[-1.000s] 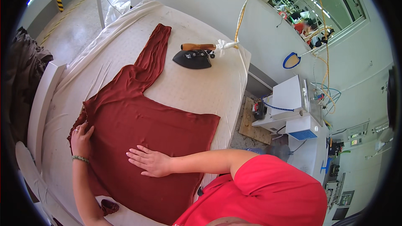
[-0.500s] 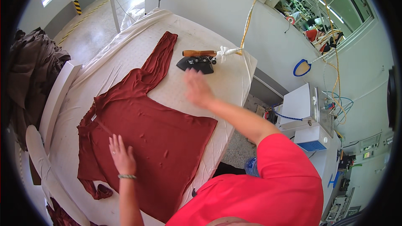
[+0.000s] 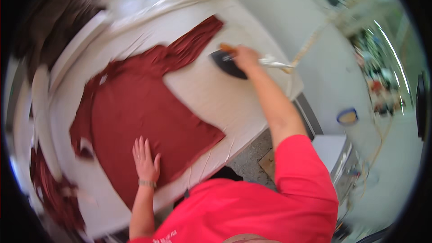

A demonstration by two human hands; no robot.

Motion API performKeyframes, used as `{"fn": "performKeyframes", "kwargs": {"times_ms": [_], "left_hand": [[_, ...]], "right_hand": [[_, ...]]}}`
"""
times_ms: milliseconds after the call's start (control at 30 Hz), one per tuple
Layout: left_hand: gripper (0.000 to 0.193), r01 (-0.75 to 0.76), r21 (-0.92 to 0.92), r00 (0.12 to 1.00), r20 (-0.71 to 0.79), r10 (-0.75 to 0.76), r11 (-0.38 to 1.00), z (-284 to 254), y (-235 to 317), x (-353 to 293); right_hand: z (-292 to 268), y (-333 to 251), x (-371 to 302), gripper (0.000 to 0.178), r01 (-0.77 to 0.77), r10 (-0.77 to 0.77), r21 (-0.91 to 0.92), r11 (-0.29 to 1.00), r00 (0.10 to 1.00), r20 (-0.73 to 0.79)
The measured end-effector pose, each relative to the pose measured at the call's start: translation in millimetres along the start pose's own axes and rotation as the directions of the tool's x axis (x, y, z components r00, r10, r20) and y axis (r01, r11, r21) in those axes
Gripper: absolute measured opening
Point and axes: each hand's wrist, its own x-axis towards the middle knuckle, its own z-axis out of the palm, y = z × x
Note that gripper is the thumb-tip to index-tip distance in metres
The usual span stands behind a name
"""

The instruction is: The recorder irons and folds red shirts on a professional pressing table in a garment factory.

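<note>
On the white surface (image 3: 216, 99), as seen from the head, a dark red shirt (image 3: 128, 103) lies spread, one sleeve (image 3: 193, 42) stretched outward. The left hand (image 3: 146, 164) rests flat on it with fingers straight, thumb apart, perhaps so that the shirt stays steady. The right hand (image 3: 246, 58) has its fingers clamped around the brown handle (image 3: 227, 47) of the iron (image 3: 227, 66), likely because an iron can be hot.

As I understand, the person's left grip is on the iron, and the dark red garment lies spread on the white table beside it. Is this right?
Not quite: the head view shows that the right grip is on the iron. The dark red garment does lie spread on the white table beside it.
</note>
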Motion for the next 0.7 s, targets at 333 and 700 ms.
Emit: {"fn": "performKeyframes", "kwargs": {"times_ms": [333,700], "left_hand": [[0.064,0.034,-0.119,0.998,-0.048,-0.040,0.992,-37.8,-31.9,30.8],[0.035,-0.385,0.186,0.841,-0.333,0.426,0.904,-64.1,-253.2,247.5]], "right_hand": [[-33.7,17.5,-29.4,0.031,-0.130,-0.035,0.280,0.951,0.856,0.516],[-96.1,-228.8,-107.0,0.038,-0.371,-0.036,0.437,0.819,0.727,0.686]]}}
